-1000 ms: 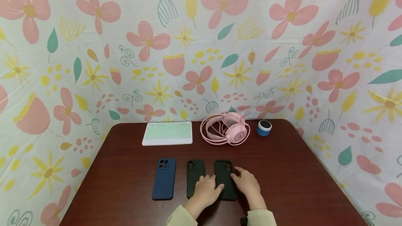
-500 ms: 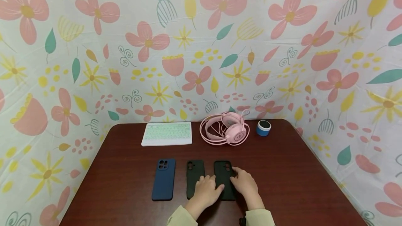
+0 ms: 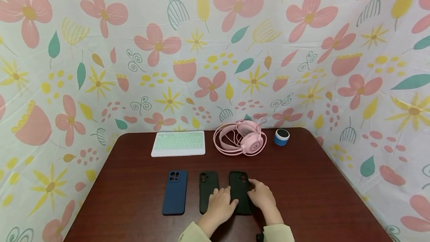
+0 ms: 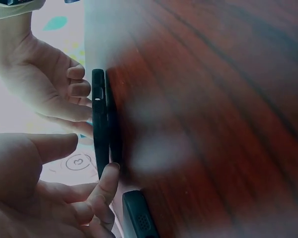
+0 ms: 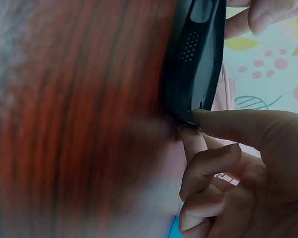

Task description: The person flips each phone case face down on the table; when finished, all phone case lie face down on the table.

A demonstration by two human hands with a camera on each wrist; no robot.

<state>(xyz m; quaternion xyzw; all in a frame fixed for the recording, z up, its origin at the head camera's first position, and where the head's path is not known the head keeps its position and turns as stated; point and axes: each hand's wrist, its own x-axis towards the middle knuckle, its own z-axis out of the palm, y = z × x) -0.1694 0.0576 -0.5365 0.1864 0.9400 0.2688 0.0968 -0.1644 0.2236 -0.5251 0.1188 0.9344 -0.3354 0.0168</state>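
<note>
- At left I see a white keyboard (image 3: 178, 143) at the back of the tabletop (image 3: 312, 189), a blue phone case (image 3: 174, 197) in front.
- Next, a dark middle case (image 3: 208, 184) lies flat, partly behind the left hand.
- The left hand (image 3: 220, 202) is loosely spread; my left wrist view shows fingers by the edge of the dark right case (image 3: 239, 186), thumb clear.
- That case lies between both hands, the pink headphones (image 3: 252, 143) well behind it.
- I read the right hand (image 3: 262, 196) as pinching its edge, thumb on top, finger underneath.
- Farthest right: a blue-and-white cylinder (image 3: 281, 137).
</note>
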